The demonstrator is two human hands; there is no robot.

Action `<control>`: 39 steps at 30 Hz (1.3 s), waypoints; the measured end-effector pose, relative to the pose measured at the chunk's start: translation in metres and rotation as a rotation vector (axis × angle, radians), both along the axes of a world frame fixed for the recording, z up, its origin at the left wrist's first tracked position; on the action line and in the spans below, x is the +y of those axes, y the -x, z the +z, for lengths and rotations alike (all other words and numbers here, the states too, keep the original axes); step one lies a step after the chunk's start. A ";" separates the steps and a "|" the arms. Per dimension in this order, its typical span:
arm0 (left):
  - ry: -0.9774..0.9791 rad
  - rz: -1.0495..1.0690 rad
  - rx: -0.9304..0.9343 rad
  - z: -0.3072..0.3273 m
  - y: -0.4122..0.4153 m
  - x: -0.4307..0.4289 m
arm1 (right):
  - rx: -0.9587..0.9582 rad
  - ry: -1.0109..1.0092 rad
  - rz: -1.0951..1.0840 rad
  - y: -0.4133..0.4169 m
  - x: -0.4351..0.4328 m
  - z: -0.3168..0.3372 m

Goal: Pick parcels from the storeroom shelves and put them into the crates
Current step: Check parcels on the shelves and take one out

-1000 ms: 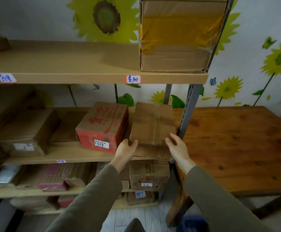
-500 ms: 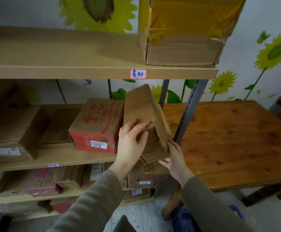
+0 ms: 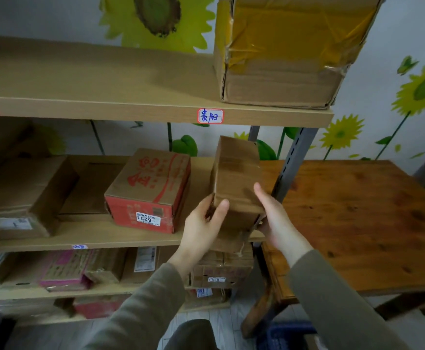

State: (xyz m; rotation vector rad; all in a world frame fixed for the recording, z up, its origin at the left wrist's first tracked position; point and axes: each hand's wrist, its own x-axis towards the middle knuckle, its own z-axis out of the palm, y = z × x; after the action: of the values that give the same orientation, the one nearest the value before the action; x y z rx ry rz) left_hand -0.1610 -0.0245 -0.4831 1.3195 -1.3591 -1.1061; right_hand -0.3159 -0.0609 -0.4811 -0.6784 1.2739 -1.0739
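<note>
A plain brown cardboard parcel (image 3: 236,178) is held in front of the right end of the middle shelf (image 3: 85,236), its near end lifted off the board. My left hand (image 3: 202,223) grips its near left corner, thumb on top. My right hand (image 3: 274,218) clasps its right side from below. A blue crate (image 3: 282,334) shows only as a corner on the floor at the bottom, between my sleeves.
A red box labelled 6251 (image 3: 150,193) stands just left of the held parcel. More cartons fill the lower shelves (image 3: 221,269). A big taped carton (image 3: 282,51) sits on the top shelf. A grey upright (image 3: 292,162) and a wooden table (image 3: 358,218) are at the right.
The parcel lay flat on the middle shelf, was tipped up steeply on its edge, and is now turned lengthwise and held in both hands nearer to me.
</note>
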 end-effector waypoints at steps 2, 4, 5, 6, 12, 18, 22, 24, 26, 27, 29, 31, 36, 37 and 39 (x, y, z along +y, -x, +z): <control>0.033 0.068 0.039 -0.001 0.002 0.002 | -0.175 -0.008 -0.039 0.003 0.003 -0.008; 0.127 0.106 -0.098 -0.001 0.004 0.005 | -0.337 -0.043 -0.064 0.008 0.006 -0.022; 0.187 0.092 -0.190 -0.002 0.005 0.007 | -0.382 -0.065 -0.069 0.012 0.008 -0.029; 0.235 0.063 -0.261 -0.005 0.006 0.007 | -0.409 -0.091 -0.074 0.014 0.010 -0.036; -0.016 0.201 -0.468 -0.031 -0.008 0.007 | -0.393 -0.223 -0.169 0.033 0.016 -0.062; -0.307 0.203 -0.188 -0.040 -0.020 0.001 | -0.221 -0.219 -0.201 0.038 0.017 -0.067; -0.331 0.202 -0.050 -0.046 -0.017 -0.001 | -0.032 -0.169 -0.236 0.036 0.016 -0.066; -0.305 0.212 -0.049 -0.045 -0.014 -0.002 | 0.193 -0.148 -0.236 0.035 0.019 -0.063; -0.276 0.242 -0.096 -0.043 -0.011 -0.006 | 0.394 -0.142 -0.141 0.035 0.021 -0.058; -0.264 0.259 -0.129 -0.043 -0.010 -0.009 | 0.442 -0.169 -0.065 0.036 0.021 -0.054; -0.248 0.286 -0.175 -0.044 -0.008 -0.015 | 0.408 -0.247 0.050 0.042 0.019 -0.045; -0.235 0.304 -0.194 -0.045 -0.006 -0.021 | 0.153 -0.251 0.073 0.048 0.016 -0.040; -0.242 0.295 -0.195 -0.044 0.005 -0.038 | -0.030 -0.024 0.047 0.055 0.010 -0.053; -0.244 0.288 -0.198 -0.044 0.008 -0.042 | 0.026 0.015 0.048 0.056 0.010 -0.055; -0.239 0.281 -0.211 -0.045 0.013 -0.047 | 0.237 0.089 0.048 0.058 0.007 -0.056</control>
State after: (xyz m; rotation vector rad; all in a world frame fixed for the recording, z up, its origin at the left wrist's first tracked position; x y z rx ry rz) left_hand -0.1743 -0.0718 -0.5281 1.7846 -1.1676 -0.9776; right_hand -0.3737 -0.0542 -0.5370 -0.9213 1.4101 -1.0376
